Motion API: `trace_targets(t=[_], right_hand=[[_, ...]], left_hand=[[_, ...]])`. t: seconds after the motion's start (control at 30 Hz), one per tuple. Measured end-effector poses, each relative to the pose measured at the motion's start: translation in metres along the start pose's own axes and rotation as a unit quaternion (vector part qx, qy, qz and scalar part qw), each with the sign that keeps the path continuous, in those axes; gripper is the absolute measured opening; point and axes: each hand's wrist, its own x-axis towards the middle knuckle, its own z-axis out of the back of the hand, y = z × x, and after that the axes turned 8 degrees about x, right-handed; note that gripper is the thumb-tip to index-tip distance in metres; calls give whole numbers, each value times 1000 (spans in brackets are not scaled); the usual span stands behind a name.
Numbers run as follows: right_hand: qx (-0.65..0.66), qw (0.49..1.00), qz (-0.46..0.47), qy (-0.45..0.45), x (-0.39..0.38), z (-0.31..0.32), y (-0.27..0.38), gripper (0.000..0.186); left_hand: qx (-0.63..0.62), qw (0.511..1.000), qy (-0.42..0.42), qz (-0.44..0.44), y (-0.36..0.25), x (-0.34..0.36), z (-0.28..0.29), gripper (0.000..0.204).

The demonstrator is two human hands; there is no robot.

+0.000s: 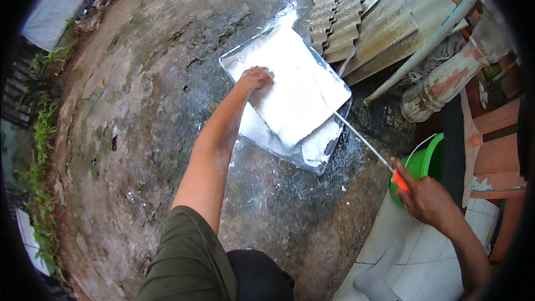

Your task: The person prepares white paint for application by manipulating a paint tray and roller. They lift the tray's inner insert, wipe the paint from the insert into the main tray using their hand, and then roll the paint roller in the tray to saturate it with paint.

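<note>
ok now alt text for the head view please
A person's left hand touches a bright white mass, its detail washed out, over a shallow tray on rough ground. The right hand holds an orange-handled rod reaching over the white. A green bucket and corrugated sheets are at right.

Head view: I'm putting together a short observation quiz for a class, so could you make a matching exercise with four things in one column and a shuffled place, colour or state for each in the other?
Things
1. Left hand
2. Bucket
3. Right hand
4. Corrugated sheets

Descriptions
A. Wrapped around an orange handle
B. Weathered grey
C. On the white material
D. Bright green

Right pairs: 1-C, 2-D, 3-A, 4-B
</note>
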Motion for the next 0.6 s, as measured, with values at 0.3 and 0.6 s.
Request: trace_targets(t=[0.3, 0.6], right_hand=[[26, 999, -40, 6, -64, -42, -10, 70], [94, 995, -32, -27, -89, -64, 16, 57]], left_hand=[[-14, 999, -5, -50, -34, 56, 29, 82], [-36, 989, -145, 22, -37, 86, 11, 72]])
